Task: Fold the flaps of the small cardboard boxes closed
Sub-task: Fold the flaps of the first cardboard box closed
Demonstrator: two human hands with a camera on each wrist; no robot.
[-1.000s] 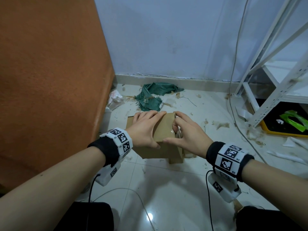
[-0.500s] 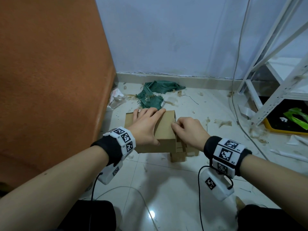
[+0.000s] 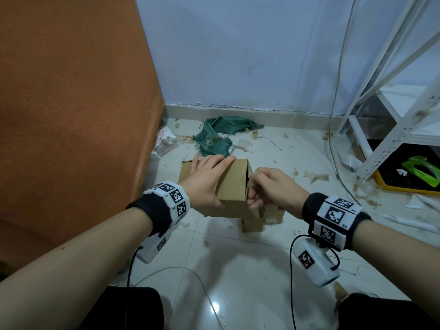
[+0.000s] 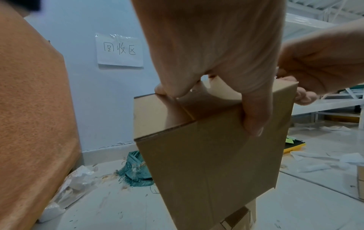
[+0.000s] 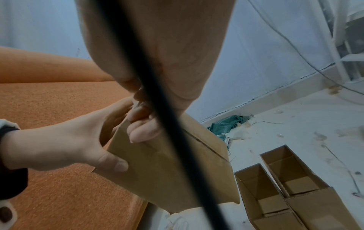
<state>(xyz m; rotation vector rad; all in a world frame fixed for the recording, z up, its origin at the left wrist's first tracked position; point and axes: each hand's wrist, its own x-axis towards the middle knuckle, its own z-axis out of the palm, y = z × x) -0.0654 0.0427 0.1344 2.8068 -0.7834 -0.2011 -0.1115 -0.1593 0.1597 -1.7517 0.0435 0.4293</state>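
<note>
A brown cardboard box is held above the floor, long side across me. My left hand lies over its top, fingers wrapped past the far edge and thumb pressed on the near face. My right hand is at the box's right end, fingers curled and pinching the end flap there. The flap itself is mostly hidden behind those fingers. The left wrist view shows the box from the near side, and the right wrist view shows the box from below.
Two open small boxes lie on the tiled floor under the held one. An orange panel stands on the left. A green cloth, a white metal rack, a yellow-rimmed tray and loose cables are around.
My right hand slid off the top edge to the box's right end and curled its fingers tighter on the flap. The left hand kept its hold on top.
</note>
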